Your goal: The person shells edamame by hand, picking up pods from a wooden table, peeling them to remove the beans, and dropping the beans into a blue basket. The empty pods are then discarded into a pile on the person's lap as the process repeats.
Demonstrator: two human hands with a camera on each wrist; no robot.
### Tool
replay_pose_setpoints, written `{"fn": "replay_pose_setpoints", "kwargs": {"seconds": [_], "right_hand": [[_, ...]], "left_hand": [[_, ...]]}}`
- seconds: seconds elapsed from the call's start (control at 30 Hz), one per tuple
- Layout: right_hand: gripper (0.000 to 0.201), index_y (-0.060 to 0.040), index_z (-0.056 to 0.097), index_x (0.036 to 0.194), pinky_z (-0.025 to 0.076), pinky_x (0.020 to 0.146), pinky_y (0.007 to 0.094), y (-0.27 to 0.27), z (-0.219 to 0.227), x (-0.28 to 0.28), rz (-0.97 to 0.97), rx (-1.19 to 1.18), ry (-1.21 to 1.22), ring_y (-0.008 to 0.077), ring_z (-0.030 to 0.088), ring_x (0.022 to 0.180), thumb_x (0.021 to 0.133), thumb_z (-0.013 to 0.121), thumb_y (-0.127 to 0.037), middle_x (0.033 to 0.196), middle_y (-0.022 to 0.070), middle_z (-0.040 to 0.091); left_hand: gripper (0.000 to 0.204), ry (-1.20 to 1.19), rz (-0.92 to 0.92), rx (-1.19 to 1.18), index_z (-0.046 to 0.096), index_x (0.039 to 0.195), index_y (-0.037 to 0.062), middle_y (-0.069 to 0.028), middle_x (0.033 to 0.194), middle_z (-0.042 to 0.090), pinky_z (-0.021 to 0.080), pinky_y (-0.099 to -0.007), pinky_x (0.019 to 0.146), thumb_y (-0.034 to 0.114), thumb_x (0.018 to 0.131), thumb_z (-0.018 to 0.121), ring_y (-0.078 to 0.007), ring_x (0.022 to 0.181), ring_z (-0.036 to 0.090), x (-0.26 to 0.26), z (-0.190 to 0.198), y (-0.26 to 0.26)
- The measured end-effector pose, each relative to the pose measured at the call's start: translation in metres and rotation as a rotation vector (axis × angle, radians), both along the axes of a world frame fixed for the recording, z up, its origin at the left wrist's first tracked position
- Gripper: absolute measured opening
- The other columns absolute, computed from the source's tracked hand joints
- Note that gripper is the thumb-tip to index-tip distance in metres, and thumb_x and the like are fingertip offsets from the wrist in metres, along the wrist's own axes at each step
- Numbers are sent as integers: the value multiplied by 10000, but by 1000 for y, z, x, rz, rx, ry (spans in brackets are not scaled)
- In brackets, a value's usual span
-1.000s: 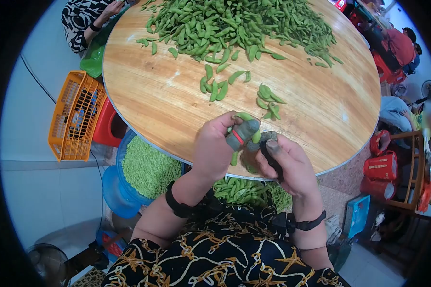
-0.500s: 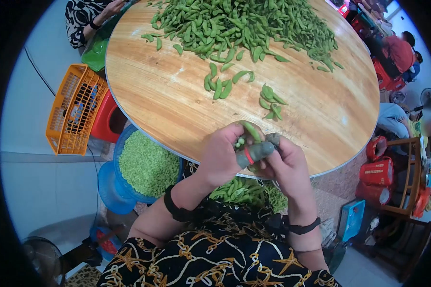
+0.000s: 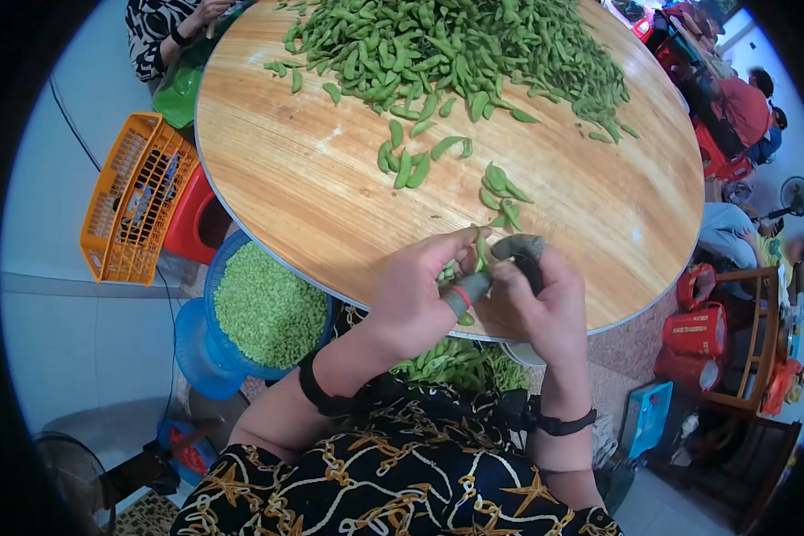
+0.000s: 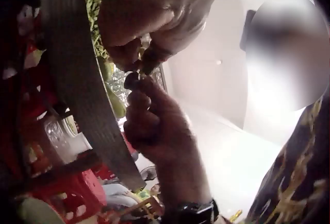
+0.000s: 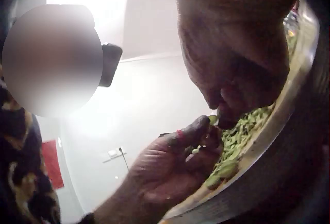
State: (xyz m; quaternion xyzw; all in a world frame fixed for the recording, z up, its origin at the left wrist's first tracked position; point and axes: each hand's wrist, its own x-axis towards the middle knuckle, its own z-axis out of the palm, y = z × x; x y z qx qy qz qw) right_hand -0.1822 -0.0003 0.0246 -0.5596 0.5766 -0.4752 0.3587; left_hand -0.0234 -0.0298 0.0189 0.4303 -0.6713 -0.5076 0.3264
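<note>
My left hand (image 3: 411, 290) pinches a green soybean pod (image 3: 481, 250) over the near edge of the round wooden table (image 3: 330, 201). A grey cover with a red band (image 3: 462, 297) sits on its thumb. Pale shelled beans (image 5: 195, 150) show in its palm in the right wrist view. My right hand (image 3: 552, 304), with a dark finger cover (image 3: 523, 248), has its thumb and forefinger curled at the pod's side; in the right wrist view its fingertips meet the pod. Loose soybean pods (image 3: 500, 183) lie just beyond the hands.
A large heap of soybean pods (image 3: 456, 54) covers the table's far side. Below the table's left edge stands a blue basket (image 3: 213, 299) of shelled beans (image 3: 268, 308). More pods (image 3: 447, 362) are below the near edge. An orange crate (image 3: 125, 205) is at left; another person's hand (image 3: 213, 11) shows far left.
Both hands stay together at the pod. The right hand closed in on it, its fingers overlapping the left thumb, then shifted slightly right. Beans came into view in the left hand.
</note>
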Motion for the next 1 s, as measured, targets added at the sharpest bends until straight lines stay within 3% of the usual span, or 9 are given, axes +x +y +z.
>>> {"fn": "replay_pose_setpoints", "kwargs": {"seconds": [0.07, 0.2, 0.27, 0.37, 0.47, 0.6, 0.67, 0.77, 1.0], "right_hand": [[123, 23, 612, 892, 460, 558, 284, 0, 2, 1, 34, -67, 110, 150, 578, 591, 801, 624, -58, 678, 95, 608], [94, 11, 613, 846, 434, 510, 289, -1, 0, -2, 50, -172, 238, 212, 567, 536, 784, 640, -53, 641, 129, 581], [79, 8, 610, 832, 430, 499, 289, -1, -4, -1, 22, -187, 199, 214, 556, 521, 786, 636, -51, 632, 126, 576], [59, -1, 602, 814, 433, 492, 301, -2, -5, 11, -65, -160, 98, 244, 558, 516, 785, 630, -45, 622, 138, 565], [62, -6, 594, 833, 445, 493, 331, -3, -6, 19, -200, -318, 476, 296, 576, 547, 781, 618, -31, 635, 170, 555], [75, 4, 589, 844, 443, 508, 303, -3, -6, 26, -185, -325, 499, 224, 580, 543, 801, 618, -51, 622, 109, 570], [107, -2, 595, 874, 394, 492, 244, -7, -6, 25, -139, -82, -202, 102, 510, 531, 846, 598, -106, 613, 8, 543], [153, -12, 601, 929, 329, 486, 192, -6, 2, -1, 41, 350, -436, 25, 416, 550, 889, 557, -152, 630, -54, 498], [160, -15, 583, 907, 264, 397, 163, -7, -2, 1, 133, 425, -683, 14, 356, 438, 881, 581, -173, 601, -44, 497]], "left_hand": [[395, -24, -5, -172, 552, 1176, 22, 6, 946, 607, 457, -236, 722, 16, 790, 633, -86, 808, 547, -4, -6, 0], [401, 117, -144, -16, 547, 1189, 19, -6, 965, 606, 450, -223, 725, 9, 796, 621, -71, 841, 544, 3, -10, -9], [413, 569, -191, 543, 529, 1214, 17, -7, 972, 599, 431, -188, 726, 25, 809, 612, -49, 861, 528, 4, -10, -11], [411, 775, -202, 745, 500, 1241, 14, -5, 965, 593, 421, -149, 684, 40, 838, 579, -33, 840, 526, -1, -8, -12], [411, 746, -104, 723, 471, 1265, 19, 7, 936, 587, 405, -141, 600, 58, 864, 548, -22, 739, 511, -7, -7, -7], [398, 714, -40, 670, 469, 1265, 20, 1, 919, 582, 384, -158, 540, 58, 873, 529, -11, 654, 478, -9, -12, -4], [407, 777, 2, 703, 452, 1273, 18, 13, 826, 573, 352, -170, 515, 68, 877, 532, 3, 610, 423, -7, -15, -7], [436, 416, -58, 280, 426, 1292, 29, 9, 754, 584, 383, -181, 549, 84, 876, 546, -14, 624, 454, -2, -1, -11], [476, 140, -98, -56, 461, 1269, 43, -68, 770, 640, 456, -235, 645, 110, 827, 623, -79, 678, 554, 8, 5, -12]]}}
